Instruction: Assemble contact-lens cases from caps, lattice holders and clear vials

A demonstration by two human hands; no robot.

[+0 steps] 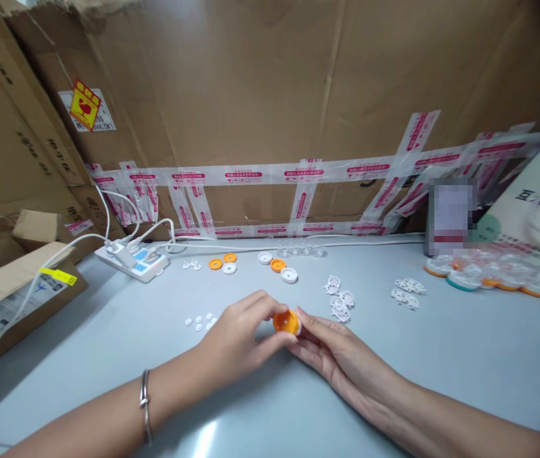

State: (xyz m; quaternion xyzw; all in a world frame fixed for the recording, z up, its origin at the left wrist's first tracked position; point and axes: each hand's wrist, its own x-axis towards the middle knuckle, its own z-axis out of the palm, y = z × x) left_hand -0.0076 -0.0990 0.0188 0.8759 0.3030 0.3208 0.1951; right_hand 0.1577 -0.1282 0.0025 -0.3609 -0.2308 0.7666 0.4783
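Observation:
Between both hands, above the table, is an orange round plastic cup-like part (285,322), its hollow side facing me. A white edge shows behind its right side. My left hand (245,331) pinches it with thumb and forefinger from the left. From the right, my right hand (329,346) grips it, thumb on the rim and fingers curled underneath. Small white round pieces (198,320) lie just left of my left hand. Beyond the hands rest orange rings (278,265) and white rings (289,275). Flat white gear-like parts (341,305) lie past my right hand.
A white power strip (131,257) with plugged-in cables stands at the left, beside a cardboard box (16,305). Clear domes (301,249) sit near the back. More white parts (408,292) and several assembled dome-topped pieces (493,275) lie right. A large carton (260,83) walls the back.

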